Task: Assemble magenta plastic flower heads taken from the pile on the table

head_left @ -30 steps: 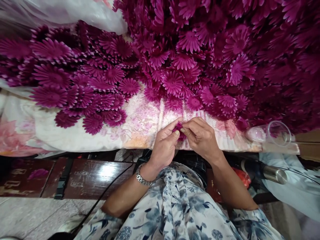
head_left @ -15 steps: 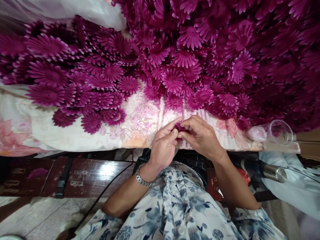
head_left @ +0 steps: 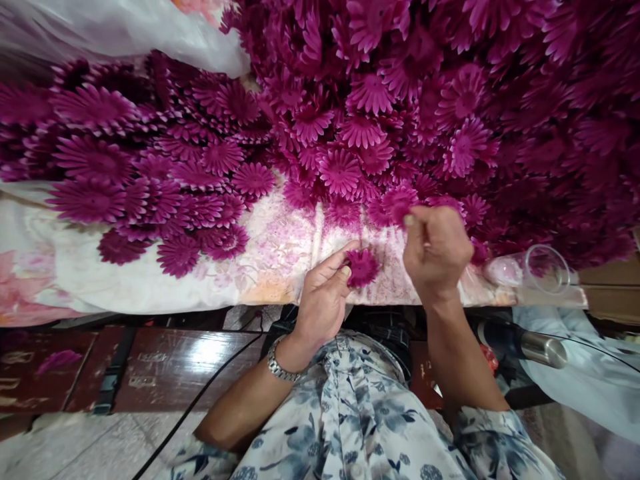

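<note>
My left hand (head_left: 325, 293) pinches a magenta artificial flower (head_left: 363, 268) at its left edge, thumb on top, just above the near side of the cloth. Its toothed petals spread out, facing up. My right hand (head_left: 437, 250) is up to the right, slightly blurred, with fingers curled closed. Its fingertips are at the near edge of the big heap of magenta flowers (head_left: 340, 172); whether they grip anything is hidden. A second group of similar flowers (head_left: 100, 157), partly stacked, lies to the left.
A floral cloth (head_left: 270, 247) covers the table. A clear plastic cup (head_left: 547, 270) lies on its side at the right, and plastic sheeting (head_left: 150, 37) is at the back left. Below are a dark red wooden bench (head_left: 200, 367), a black cable (head_left: 210, 383) and a metal-capped bottle (head_left: 543, 350).
My right hand has left the flower and moved up and right to the heap's edge. The flower in my left hand now shows open and flat. The view has shifted slightly.
</note>
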